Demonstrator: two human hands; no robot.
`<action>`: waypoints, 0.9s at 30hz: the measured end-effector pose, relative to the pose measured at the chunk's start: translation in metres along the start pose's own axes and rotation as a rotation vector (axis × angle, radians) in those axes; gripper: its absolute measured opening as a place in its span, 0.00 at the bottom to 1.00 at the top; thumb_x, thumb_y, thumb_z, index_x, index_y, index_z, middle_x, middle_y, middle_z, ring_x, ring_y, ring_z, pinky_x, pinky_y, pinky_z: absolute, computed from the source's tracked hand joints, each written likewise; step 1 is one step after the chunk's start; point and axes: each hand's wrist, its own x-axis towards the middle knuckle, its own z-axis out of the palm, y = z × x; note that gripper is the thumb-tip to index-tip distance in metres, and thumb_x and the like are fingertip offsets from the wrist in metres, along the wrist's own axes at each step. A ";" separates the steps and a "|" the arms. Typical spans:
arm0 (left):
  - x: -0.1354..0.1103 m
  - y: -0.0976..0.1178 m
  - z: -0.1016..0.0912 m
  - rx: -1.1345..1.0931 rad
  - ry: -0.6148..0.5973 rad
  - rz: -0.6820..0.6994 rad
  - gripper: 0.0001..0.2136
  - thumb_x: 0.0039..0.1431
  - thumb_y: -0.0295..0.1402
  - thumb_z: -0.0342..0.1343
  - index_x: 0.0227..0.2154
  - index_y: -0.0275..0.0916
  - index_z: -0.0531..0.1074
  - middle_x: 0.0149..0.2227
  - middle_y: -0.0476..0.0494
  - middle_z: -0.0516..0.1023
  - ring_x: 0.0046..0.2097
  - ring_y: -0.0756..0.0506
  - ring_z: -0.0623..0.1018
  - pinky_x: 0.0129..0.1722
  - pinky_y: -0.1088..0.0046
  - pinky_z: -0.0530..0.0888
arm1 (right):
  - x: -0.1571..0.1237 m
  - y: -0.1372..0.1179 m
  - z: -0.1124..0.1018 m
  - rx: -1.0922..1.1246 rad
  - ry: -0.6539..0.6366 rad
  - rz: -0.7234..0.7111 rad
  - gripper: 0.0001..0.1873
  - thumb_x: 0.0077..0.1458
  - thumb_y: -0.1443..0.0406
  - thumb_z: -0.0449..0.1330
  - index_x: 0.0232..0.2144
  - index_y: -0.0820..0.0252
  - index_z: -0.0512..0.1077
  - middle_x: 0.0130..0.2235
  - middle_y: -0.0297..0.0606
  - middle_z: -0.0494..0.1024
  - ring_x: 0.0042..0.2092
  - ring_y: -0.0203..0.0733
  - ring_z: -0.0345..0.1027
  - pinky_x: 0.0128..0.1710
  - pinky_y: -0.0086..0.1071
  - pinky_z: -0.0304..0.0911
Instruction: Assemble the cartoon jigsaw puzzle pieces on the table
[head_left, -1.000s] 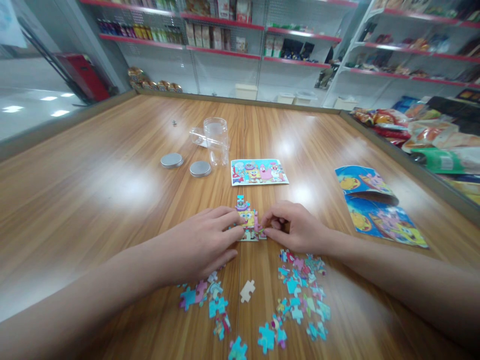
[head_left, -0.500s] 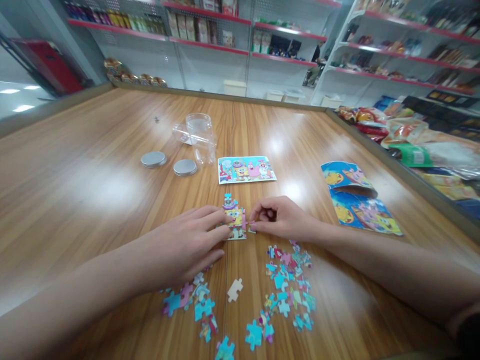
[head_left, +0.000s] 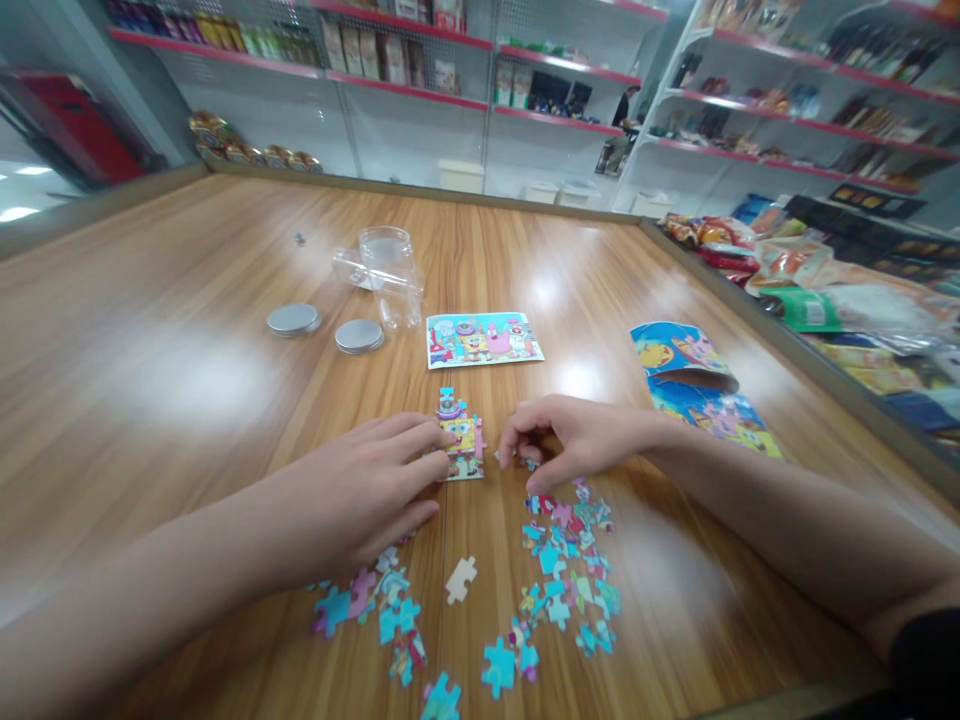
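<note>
The joined puzzle block (head_left: 459, 437) sits on the wooden table (head_left: 187, 330), its long side pointing away from the person. The left hand (head_left: 360, 495) lies flat, touching it. The right hand (head_left: 581, 440) curls just beside it; its grip is unclear.

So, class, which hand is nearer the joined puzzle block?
Left. The left hand touches the left edge of the block with its fingertips. The right hand sits just right of it, across a small gap.
</note>
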 end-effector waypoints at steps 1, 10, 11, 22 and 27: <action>0.000 0.000 0.000 -0.005 -0.001 -0.002 0.03 0.69 0.31 0.52 0.42 0.40 0.69 0.54 0.39 0.72 0.57 0.37 0.72 0.57 0.51 0.74 | -0.001 -0.001 -0.002 -0.020 -0.024 -0.005 0.20 0.53 0.59 0.72 0.45 0.64 0.77 0.31 0.28 0.66 0.31 0.32 0.62 0.31 0.27 0.60; 0.001 0.002 -0.002 -0.015 0.012 0.003 0.04 0.68 0.31 0.53 0.43 0.40 0.69 0.55 0.38 0.72 0.58 0.36 0.72 0.58 0.51 0.74 | -0.004 0.002 -0.006 -0.329 -0.140 -0.157 0.17 0.49 0.57 0.75 0.35 0.60 0.77 0.29 0.29 0.70 0.35 0.35 0.62 0.38 0.29 0.56; 0.001 0.002 -0.002 -0.015 0.019 0.005 0.04 0.68 0.31 0.53 0.43 0.40 0.69 0.55 0.38 0.72 0.59 0.36 0.72 0.58 0.51 0.74 | -0.004 0.002 -0.004 -0.338 -0.112 -0.158 0.16 0.50 0.57 0.75 0.34 0.60 0.77 0.29 0.29 0.71 0.35 0.35 0.63 0.39 0.29 0.56; 0.002 0.001 -0.002 -0.031 0.009 -0.002 0.03 0.67 0.30 0.54 0.42 0.40 0.69 0.54 0.38 0.72 0.58 0.36 0.72 0.57 0.51 0.74 | -0.005 0.005 -0.010 -0.282 -0.218 -0.249 0.13 0.53 0.56 0.73 0.33 0.58 0.78 0.31 0.30 0.78 0.34 0.35 0.64 0.42 0.32 0.56; 0.001 0.002 -0.002 -0.035 0.025 0.000 0.02 0.68 0.31 0.53 0.41 0.40 0.69 0.54 0.38 0.73 0.57 0.37 0.72 0.57 0.52 0.75 | -0.004 0.004 -0.011 -0.286 -0.281 -0.281 0.10 0.56 0.59 0.71 0.39 0.56 0.80 0.37 0.32 0.83 0.35 0.35 0.68 0.47 0.33 0.56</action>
